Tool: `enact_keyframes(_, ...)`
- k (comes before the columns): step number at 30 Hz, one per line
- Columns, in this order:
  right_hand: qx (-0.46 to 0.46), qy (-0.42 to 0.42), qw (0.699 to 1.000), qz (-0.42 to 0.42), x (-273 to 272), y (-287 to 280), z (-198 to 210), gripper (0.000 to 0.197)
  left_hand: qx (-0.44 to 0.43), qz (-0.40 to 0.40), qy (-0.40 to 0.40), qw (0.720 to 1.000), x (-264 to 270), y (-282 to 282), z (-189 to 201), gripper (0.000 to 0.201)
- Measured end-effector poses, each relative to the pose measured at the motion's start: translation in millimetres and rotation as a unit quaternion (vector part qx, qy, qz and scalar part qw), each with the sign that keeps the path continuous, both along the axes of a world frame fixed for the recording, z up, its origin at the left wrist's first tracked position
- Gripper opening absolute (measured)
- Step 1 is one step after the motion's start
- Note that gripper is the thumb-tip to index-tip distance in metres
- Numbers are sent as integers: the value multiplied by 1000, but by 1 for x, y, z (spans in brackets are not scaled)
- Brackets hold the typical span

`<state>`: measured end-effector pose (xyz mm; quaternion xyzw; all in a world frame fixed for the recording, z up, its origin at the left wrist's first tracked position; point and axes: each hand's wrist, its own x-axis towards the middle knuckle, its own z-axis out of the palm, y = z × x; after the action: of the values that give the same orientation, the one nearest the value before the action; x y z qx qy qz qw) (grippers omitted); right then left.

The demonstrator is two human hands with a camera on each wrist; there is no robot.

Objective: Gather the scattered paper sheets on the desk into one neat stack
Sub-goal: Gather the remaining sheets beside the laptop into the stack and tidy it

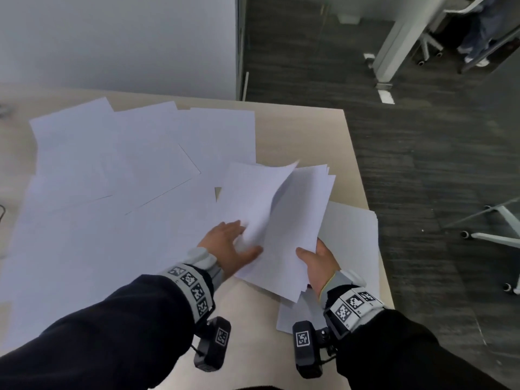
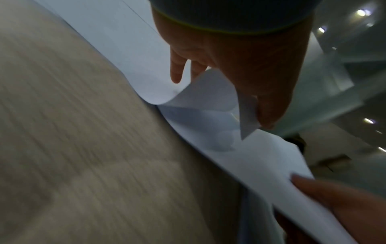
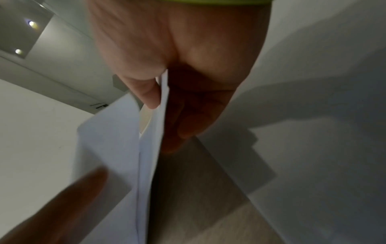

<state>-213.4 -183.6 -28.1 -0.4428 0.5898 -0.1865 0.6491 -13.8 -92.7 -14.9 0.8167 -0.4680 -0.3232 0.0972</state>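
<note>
A person's right hand [image 1: 319,264] grips a sheaf of gathered sheets [image 1: 298,220] at its near edge, thumb on top and fingers curled beneath, holding it above the desk [image 1: 306,130] toward four o'clock of the tabletop; the left hand [image 1: 229,249], at nine o'clock of the sheaf, pinches one loose sheet [image 1: 253,192] by its near corner, the paper bowing upward over the sheaf; the wrist views are blurred, so the left pinch seems to be between thumb and fingers; more scattered sheets [image 1: 112,164] overlap across the desk from nine to twelve o'clock; another pile of paper [image 1: 351,229] lies flat under the right hand at the desk's edge; office chairs [image 1: 495,220] stand on dark carpet [image 1: 408,164] beyond.
</note>
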Motion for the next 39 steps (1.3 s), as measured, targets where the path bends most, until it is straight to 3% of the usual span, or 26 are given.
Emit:
enact_keyframes(3, 2, 36, 999, 10, -3, 5, 0, 27, 34, -80, 9, 996, -27, -6, -9, 102)
enact_keyframes(5, -7, 84, 996, 38, -9, 6, 0, 53, 52, -127, 0, 990, -42, -6, -15, 110)
enact_keyframes(7, 2, 98, 995, 30, -14, 8, 0, 65, 54, -163, -4, 985, -53, -5, -21, 110)
enact_keyframes(9, -7, 106, 994, 27, -19, 9, -2, 58, 43, -175, 5, 984, -60, -4, -24, 103)
enact_keyframes(11, -11, 99, 994, 34, -25, 10, -5, 30, 29, -170, 29, 985, -62, -4, -26, 96)
enact_keyframes(15, -32, 128, 990, 56, -41, 7, 2, 22, -34, -72, 34, 996, -51, -13, -25, 85)
enact_keyframes(17, -48, 105, 992, 43, -53, 5, 6, 19, -55, 14, 29, 998, -39, -21, -21, 93)
enact_keyframes(19, -65, 77, 995, 26, -65, 4, 12, 17, -86, 133, 63, 985, -23, -31, -17, 110)
enact_keyframes(21, -75, 39, 996, 7, -76, 2, 19, 16, -115, 233, 173, 950, -13, -41, -6, 120)
enact_keyframes(22, -75, 17, 997, 3, -81, 0, 22, 17, -125, 265, 249, 923, -12, -46, 0, 113)
enact_keyframes(23, -74, -8, 997, 0, -87, -1, 25, 19, -133, 279, 325, 894, -14, -52, 6, 94)
enact_keyframes(25, -80, -29, 996, 0, -95, -3, 32, 25, -155, 267, 410, 858, -25, -64, 21, 34)
enact_keyframes(26, -83, -28, 996, -2, -98, -5, 34, 27, -172, 257, 420, 853, -32, -68, 30, 19)
enact_keyframes(33, -130, -32, 990, -43, -130, -12, 62, 14, -289, 152, 454, 829, -71, -67, 65, 27)
enact_keyframes(39, -156, -2, 986, -58, -144, 0, 53, 13, -254, 103, 412, 869, -91, -49, 52, 37)
